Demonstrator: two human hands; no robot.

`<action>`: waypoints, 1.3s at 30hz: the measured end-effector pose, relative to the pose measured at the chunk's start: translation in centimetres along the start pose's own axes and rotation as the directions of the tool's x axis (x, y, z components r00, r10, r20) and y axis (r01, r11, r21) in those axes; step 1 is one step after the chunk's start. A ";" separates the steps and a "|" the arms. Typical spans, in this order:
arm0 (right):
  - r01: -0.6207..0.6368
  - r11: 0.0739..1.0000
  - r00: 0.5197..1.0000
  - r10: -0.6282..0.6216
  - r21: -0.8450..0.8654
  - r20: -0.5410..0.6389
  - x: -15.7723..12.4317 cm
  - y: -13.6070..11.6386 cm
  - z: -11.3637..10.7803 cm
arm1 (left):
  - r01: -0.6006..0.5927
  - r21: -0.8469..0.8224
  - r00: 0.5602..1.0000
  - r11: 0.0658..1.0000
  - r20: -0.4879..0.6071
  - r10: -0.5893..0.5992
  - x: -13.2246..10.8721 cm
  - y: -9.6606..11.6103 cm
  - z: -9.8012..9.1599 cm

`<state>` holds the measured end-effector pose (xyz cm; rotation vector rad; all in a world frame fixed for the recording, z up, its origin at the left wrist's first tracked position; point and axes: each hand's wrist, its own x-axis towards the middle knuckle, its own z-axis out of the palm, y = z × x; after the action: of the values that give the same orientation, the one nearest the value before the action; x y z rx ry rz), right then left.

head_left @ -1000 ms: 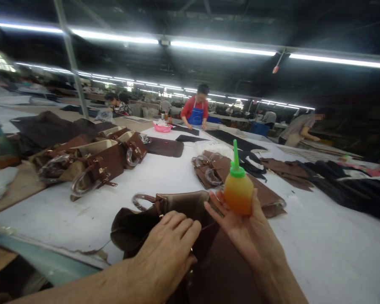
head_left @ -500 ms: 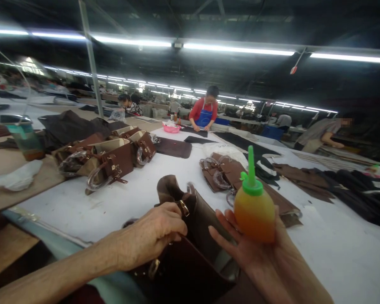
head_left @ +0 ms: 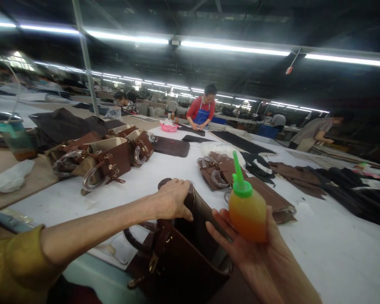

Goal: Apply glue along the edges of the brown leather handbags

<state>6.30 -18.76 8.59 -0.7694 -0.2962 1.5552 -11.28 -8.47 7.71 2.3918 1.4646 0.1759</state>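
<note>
A dark brown handbag point(head_left: 190, 257) stands in front of me with its mouth open. A handle and gold-coloured hardware show on its near left side. My left hand point(head_left: 175, 199) reaches across the mouth and grips the far upper edge, with fingers over the outside and the thumb inside; the fingertips are partly hidden. In my right hand point(head_left: 253, 257), palm up with several fingers stretched out, rests a clear squeeze bottle point(head_left: 248, 215) with a green nozzle and yellow-orange liquid. The right hand is just beside the bag's right wall.
Several brown handbags point(head_left: 114, 160) stand to the left on the white table point(head_left: 63, 211). More brown bag pieces point(head_left: 266, 196) lie beyond the bottle, with dark material point(head_left: 345, 194) at right. A jar point(head_left: 14, 141) stands far left. A person in a blue apron point(head_left: 202, 112) works across the table.
My left hand has moved from the gold hardware inside the mouth to the bag's far edge, showing more sleeve. My right hand and the tilted bottle have shifted slightly left.
</note>
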 end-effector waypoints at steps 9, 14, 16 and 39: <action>0.003 0.999 1.000 -0.004 -0.037 -0.009 0.2 -0.4 -0.5 | 0.110 -0.182 0.984 0.977 0.158 -0.081 4.5 -2.7 3.8; -0.024 0.999 1.000 0.024 -0.028 0.005 0.1 -0.7 -0.9 | 0.055 -0.154 0.984 0.987 0.174 -0.028 6.1 -2.6 4.2; -0.019 0.999 1.000 0.019 -0.031 -0.003 0.0 -0.7 -0.8 | 0.026 -0.204 0.987 0.979 0.161 0.008 6.7 -2.8 4.7; 0.031 0.999 0.995 -0.034 -0.035 -0.091 -0.1 -2.2 -2.2 | -0.177 -0.876 0.918 0.448 0.017 0.396 6.7 -3.3 6.5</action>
<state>9.39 -19.10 8.39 -0.8553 -0.2664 1.4831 -9.16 -2.55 0.09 1.6684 0.5609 0.5631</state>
